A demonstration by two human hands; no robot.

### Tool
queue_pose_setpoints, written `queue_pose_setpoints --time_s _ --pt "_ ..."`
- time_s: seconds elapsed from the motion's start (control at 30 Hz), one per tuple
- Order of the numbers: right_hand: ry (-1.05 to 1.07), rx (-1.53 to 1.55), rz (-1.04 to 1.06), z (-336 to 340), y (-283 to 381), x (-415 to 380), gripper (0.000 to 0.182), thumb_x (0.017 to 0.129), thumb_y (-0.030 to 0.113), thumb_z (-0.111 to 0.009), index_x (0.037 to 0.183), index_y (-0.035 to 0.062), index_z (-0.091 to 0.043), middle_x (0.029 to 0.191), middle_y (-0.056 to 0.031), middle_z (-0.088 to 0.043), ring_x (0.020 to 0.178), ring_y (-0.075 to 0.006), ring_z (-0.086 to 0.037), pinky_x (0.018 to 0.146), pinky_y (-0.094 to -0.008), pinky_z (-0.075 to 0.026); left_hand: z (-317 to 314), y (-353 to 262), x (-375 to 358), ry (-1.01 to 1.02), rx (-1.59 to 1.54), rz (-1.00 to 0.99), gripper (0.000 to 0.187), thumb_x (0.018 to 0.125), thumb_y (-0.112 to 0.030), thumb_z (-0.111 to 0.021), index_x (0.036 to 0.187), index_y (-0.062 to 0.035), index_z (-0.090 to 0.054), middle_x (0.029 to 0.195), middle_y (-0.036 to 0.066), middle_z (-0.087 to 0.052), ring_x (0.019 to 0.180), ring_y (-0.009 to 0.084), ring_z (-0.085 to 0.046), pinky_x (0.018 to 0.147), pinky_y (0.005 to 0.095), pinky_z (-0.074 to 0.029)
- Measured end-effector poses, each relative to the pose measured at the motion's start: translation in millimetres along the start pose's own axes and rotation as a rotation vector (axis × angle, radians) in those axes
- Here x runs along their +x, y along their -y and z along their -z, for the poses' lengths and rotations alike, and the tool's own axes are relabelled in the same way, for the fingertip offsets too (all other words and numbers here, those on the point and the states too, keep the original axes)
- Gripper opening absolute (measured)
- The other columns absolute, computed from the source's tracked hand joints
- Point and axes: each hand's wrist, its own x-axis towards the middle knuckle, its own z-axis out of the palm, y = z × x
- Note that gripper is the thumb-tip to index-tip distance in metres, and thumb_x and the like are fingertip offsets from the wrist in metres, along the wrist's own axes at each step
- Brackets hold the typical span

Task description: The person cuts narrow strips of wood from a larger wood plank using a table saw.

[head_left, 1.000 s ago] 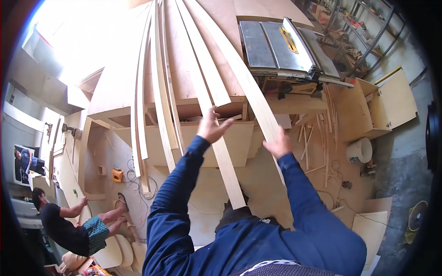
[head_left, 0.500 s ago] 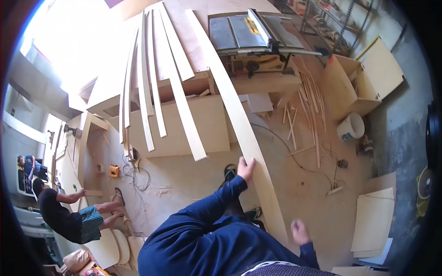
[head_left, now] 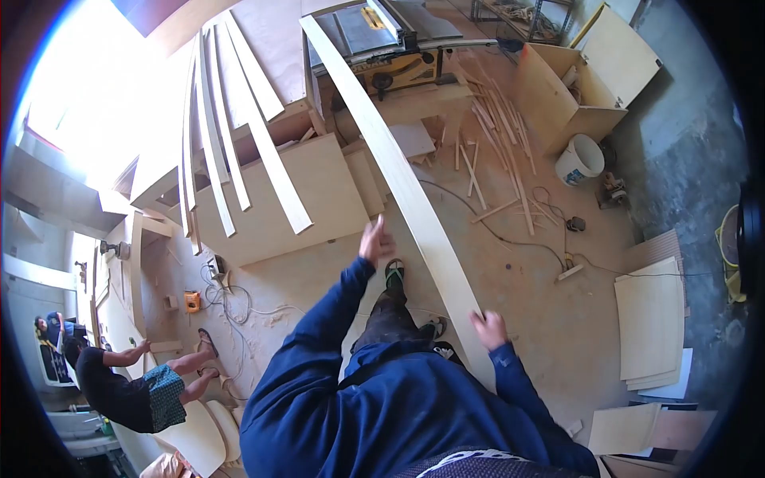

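A long, pale wooden board (head_left: 414, 205) slants from beside my body up to the table saw (head_left: 362, 44), where its far end overlaps the saw top. My right hand (head_left: 488, 329) grips the board's right edge close to my waist. To the left of the board, my left hand (head_left: 377, 241) is raised with fingers apart, holding nothing. Several narrower wooden strips (head_left: 275, 171) lie on the workbench (head_left: 279, 64) and stick out over its front edge.
Scrap strips (head_left: 506, 135) litter the floor under the saw. A white bucket (head_left: 579, 161) and an open plywood cabinet (head_left: 570, 88) stand to the right, with stacked panels (head_left: 649, 327) below. Cables (head_left: 231, 307) trail across the floor. Another person (head_left: 119, 386) works at the left.
My left hand has let go of the board and moved left. My right hand, free before, now holds its edge. The view has shifted, and the board's far end now overlaps the saw.
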Motion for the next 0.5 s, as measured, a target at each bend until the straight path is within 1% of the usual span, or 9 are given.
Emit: queue_pose_setpoints --time_s 0.1,0.17,0.2,0.23,0.27,0.3,0.37,0.4,0.5 --pt "-0.016 0.061 0.005 33.0 -57.2 -104.0 0.047 0.081 0.044 -0.062 0.063 0.0006 -0.056 0.066 -0.0210 -0.058 0.065 -0.0374 -0.058 0.058 -0.0455 -0.042 -16.6 -41.8 69.1 -0.102 0.027 -0.244 0.065 0.084 -0.054 -0.057 0.128 -0.0147 -0.030 0.105 0.013 -0.047 0.080 0.0244 -0.054 0.062 0.0398 -0.050" --pt "0.073 0.033 -0.060 46.8 -105.5 -170.4 0.051 0.080 0.045 -0.062 0.058 0.0006 -0.052 0.059 -0.0213 -0.054 0.054 -0.0374 -0.051 0.050 -0.0454 -0.036 -38.3 -61.8 92.0 -0.161 0.012 -0.292 0.071 0.084 -0.053 -0.056 0.135 -0.0153 -0.023 0.114 0.017 -0.047 0.084 0.0264 -0.056 0.063 0.0418 -0.051" --pt "0.046 0.031 -0.012 48.0 -134.3 -205.3 0.054 0.081 0.046 -0.062 0.056 -0.0008 -0.050 0.051 -0.0151 -0.050 0.045 -0.0275 -0.046 0.046 -0.0422 -0.031 -51.1 -70.2 96.8 -0.165 -0.053 -0.340 0.074 0.084 -0.053 -0.056 0.137 -0.0156 -0.020 0.120 0.018 -0.045 0.089 0.0273 -0.056 0.066 0.0433 -0.051" --pt "0.107 0.148 -0.181 55.6 -149.5 -239.7 0.055 0.082 0.046 -0.061 0.057 -0.0014 -0.050 0.048 -0.0102 -0.046 0.045 -0.0202 -0.043 0.045 -0.0401 -0.029 -64.8 -75.8 98.3 -0.168 -0.119 -0.387 0.077 0.084 -0.053 -0.056 0.139 -0.0159 -0.017 0.126 0.020 -0.043 0.094 0.0282 -0.057 0.069 0.0449 -0.051" --pt "0.169 0.269 -0.352 61.6 -159.7 -273.7 0.056 0.083 0.047 -0.060 0.057 -0.0021 -0.050 0.046 -0.0053 -0.043 0.046 -0.0129 -0.041 0.044 -0.0380 -0.027 -77.9 -78.8 94.7 -0.116 -0.187 -0.424 0.082 0.085 -0.045 -0.060 0.142 -0.0102 -0.013 0.136 0.023 -0.036 0.111 0.0341 -0.051 0.089 0.0467 -0.045" --pt "0.096 0.354 -0.399 57.9 -174.3 -308.4 0.056 0.084 0.047 -0.060 0.058 -0.0019 -0.051 0.047 -0.0023 -0.042 0.049 -0.0093 -0.040 0.044 -0.0356 -0.028 -88.0 -66.3 104.7 -0.104 -0.184 -0.415 0.082 0.085 -0.045 -0.060 0.142 -0.0102 -0.013 0.136 0.023 -0.036 0.111 0.0341 -0.051 0.089 0.0467 -0.045" --pt "0.016 0.434 -0.455 62.8 -176.3 -341.9 0.056 0.084 0.048 -0.060 0.060 -0.0017 -0.052 0.048 0.0008 -0.041 0.053 -0.0057 -0.039 0.044 -0.0332 -0.029 -107.2 -30.1 130.4 -0.346 0.379 -0.998 0.083 0.085 -0.032 -0.063 0.142 -0.0013 -0.011 0.137 0.024 -0.035 0.122 0.0347 -0.042 0.103 0.0386 -0.033" --pt "0.003 0.424 -0.498 67.7 -170.8 -352.3 0.055 0.083 0.049 -0.060 0.062 -0.0020 -0.055 0.050 -0.0001 -0.044 0.053 -0.0059 -0.041 0.046 -0.0324 -0.032 -119.8 -27.0 105.5 -0.245 0.316 -0.840 0.082 0.083 -0.022 -0.063 0.142 0.0045 -0.011 0.139 0.026 -0.034 0.129 0.0327 -0.036 0.107 0.0312 -0.026" --pt "0.011 0.368 -0.575 65.2 -167.7 -364.5 0.057 0.083 0.052 -0.059 0.067 -0.0028 -0.059 0.053 -0.0020 -0.051 0.056 -0.0064 -0.046 0.048 -0.0319 -0.036 -149.8 -30.2 75.1 -0.217 0.321 -0.748 0.081 0.083 -0.022 -0.063 0.142 0.0030 -0.014 0.137 0.028 -0.037 0.128 0.0313 -0.039 0.105 0.0321 -0.030"
